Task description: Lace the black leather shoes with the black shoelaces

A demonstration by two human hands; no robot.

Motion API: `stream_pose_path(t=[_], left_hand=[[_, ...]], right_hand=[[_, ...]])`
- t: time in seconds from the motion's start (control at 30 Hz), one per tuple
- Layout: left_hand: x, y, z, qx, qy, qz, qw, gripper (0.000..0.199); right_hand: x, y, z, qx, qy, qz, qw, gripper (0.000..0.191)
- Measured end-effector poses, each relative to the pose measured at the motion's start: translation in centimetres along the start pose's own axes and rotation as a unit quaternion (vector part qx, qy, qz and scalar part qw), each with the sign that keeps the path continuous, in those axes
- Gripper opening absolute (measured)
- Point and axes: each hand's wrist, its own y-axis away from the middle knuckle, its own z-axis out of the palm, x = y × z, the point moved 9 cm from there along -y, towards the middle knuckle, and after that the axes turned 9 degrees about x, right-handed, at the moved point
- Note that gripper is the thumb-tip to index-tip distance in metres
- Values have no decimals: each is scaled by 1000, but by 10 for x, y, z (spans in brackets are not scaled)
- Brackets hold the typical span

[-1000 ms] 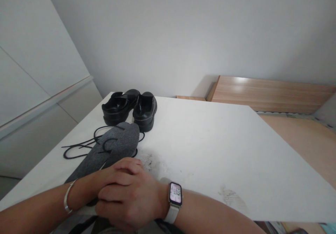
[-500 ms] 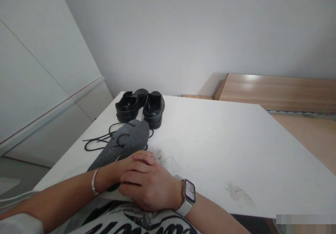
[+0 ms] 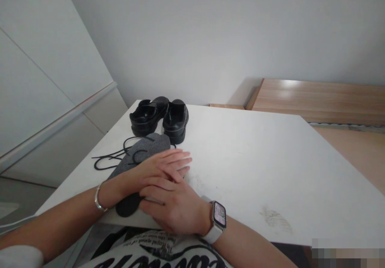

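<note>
My left hand (image 3: 164,166), with a silver bracelet at its wrist, stretches its fingers out over the table, open and holding nothing. My right hand (image 3: 180,208), with a watch (image 3: 219,216) on its wrist, lies against the left hand's lower side, its slightly bent fingers apart and nothing held in them. Grey felt insoles (image 3: 159,141) lie partly under my left hand and forearm; a dark rounded end (image 3: 128,206) shows below the forearm. Black shoelaces (image 3: 116,156) run loosely over the insoles and the table. Beyond them stand two black shoes (image 3: 175,125), heels toward me.
The white table (image 3: 255,160) carries a smudged mark (image 3: 276,219) at its near right. A grey wall (image 3: 210,39) rises behind it. White cabinet panels (image 3: 39,79) stand at the left, and a wooden board (image 3: 315,101) at the far right.
My left hand has risen forward and straightened its fingers, which were curled under my right hand. The right hand stays almost in place. The view has shifted slightly.
</note>
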Motion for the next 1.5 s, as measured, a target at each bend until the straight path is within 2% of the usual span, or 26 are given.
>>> stream_pose_path(t=[0.07, 0.2, 0.27, 0.33, 0.43, 0.63, 0.73, 0.83, 1.03, 1.17, 1.23, 1.3, 1.43, 1.5], left_hand=[[-16, -14, -16, 16, -49, 4, 999, 43], [-76, -26, -43, 34, -159, -131, 978, 76], [-103, -25, -41, -8, -159, -185, 970, 84], [-122, -23, -30, -69, -132, -219, 964, 84], [-135, -23, -19, -112, -102, -228, 962, 79], [-124, -40, -23, -49, -83, -156, 983, 64], [-120, -48, -15, -63, -66, -125, 988, 45], [-121, -52, -7, -77, -46, -113, 989, 35], [-121, -56, -9, -29, -17, -119, 992, 33], [-111, -61, -15, -14, -9, -120, 993, 30], [-104, -64, -19, -7, 0, -118, 993, 29], [-93, -68, -25, 6, 6, -110, 994, 31], [-68, -76, -37, 40, 14, -87, 995, 34], [-55, -79, -43, 56, 19, -81, 995, 36]], right_hand=[[6, 2, -4, 15, 1, 24, 1000, 20], [14, 8, 3, -6, -22, 65, 998, 20], [14, 10, 11, -30, -34, 71, 996, 20], [13, 12, 17, -53, -44, 71, 995, 18], [14, 14, 22, -77, -51, 79, 993, 17], [20, 16, 22, -81, -61, 97, 990, 18], [23, 17, 23, -88, -61, 107, 989, 19], [26, 17, 23, -87, -52, 120, 988, 19], [29, 14, 23, -57, -11, 152, 987, 29], [24, 19, 37, -110, 16, 135, 985, 53], [24, 24, 46, -143, 26, 137, 980, 56], [25, 27, 51, -159, 36, 142, 976, 50], [26, 23, 52, -160, 75, 131, 976, 19], [25, 22, 48, -160, 96, 122, 975, 18]])
